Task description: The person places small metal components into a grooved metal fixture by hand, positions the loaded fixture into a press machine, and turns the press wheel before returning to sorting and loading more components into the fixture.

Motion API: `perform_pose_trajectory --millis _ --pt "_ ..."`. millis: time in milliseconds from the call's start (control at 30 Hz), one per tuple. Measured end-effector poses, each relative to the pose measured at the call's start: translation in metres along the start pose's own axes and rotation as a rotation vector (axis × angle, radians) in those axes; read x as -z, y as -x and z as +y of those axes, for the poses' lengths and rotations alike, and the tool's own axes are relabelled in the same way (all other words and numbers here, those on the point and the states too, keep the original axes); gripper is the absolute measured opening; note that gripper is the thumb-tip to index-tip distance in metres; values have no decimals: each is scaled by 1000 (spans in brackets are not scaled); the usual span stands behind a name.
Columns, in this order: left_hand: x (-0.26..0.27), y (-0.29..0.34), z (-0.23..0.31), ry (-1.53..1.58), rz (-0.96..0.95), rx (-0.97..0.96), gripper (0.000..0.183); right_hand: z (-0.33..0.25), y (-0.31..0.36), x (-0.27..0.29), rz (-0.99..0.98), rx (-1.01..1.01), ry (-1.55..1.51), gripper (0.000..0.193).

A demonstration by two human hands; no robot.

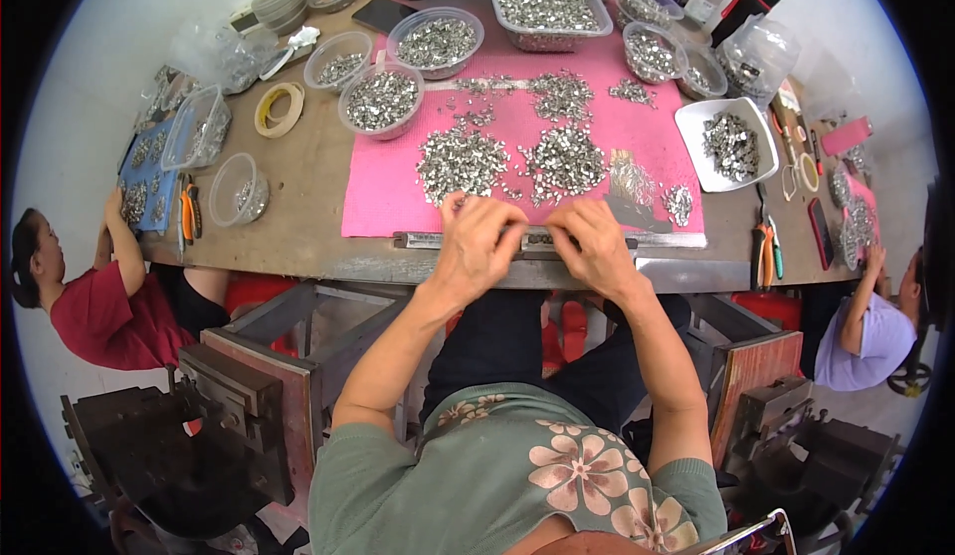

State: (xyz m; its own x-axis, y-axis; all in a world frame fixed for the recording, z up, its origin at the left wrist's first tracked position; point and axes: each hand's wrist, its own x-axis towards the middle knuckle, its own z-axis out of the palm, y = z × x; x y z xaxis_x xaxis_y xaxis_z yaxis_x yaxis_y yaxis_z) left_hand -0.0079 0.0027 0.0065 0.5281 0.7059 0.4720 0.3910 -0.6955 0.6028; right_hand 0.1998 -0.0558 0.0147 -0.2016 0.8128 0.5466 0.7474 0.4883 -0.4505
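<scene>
My left hand point(470, 245) and my right hand point(594, 245) are over a long metal bar point(423, 241) at the table's front edge. Fingers and thumbs are pinched together on both, and whatever they hold is too small or hidden to make out. Between the fingertips shows a dark slotted part point(538, 240) of the bar. Just beyond lie a left pile of small silvery metal pieces point(461, 163) and a right pile of similar pieces point(564, 164), on a pink mat point(373, 197). Thin silvery strips point(631, 179) lie beside the right pile.
Beyond the piles stand a rectangular tub point(552, 33) and round tubs point(381, 100) of pieces. A white dish point(728, 145), pliers point(764, 247) and a phone point(821, 233) are at right; a tape roll point(280, 109) is at left. Co-workers sit at left point(119, 301) and right point(865, 326).
</scene>
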Motion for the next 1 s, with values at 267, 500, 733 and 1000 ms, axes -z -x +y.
perform_pose_trajectory --millis 267,500,733,1000 --pt "6 -32 -32 -291 25 -34 20 33 -55 -43 47 -60 140 9" --pt "4 -35 -43 -258 18 -80 12 34 -72 -52 -56 -139 228 9" --pt "-2 -36 -48 -256 26 -72 8 33 -69 -45 -47 -94 201 8" --pt "-1 -38 -42 -353 5 -155 8 13 -59 -7 -84 -560 -381 13"
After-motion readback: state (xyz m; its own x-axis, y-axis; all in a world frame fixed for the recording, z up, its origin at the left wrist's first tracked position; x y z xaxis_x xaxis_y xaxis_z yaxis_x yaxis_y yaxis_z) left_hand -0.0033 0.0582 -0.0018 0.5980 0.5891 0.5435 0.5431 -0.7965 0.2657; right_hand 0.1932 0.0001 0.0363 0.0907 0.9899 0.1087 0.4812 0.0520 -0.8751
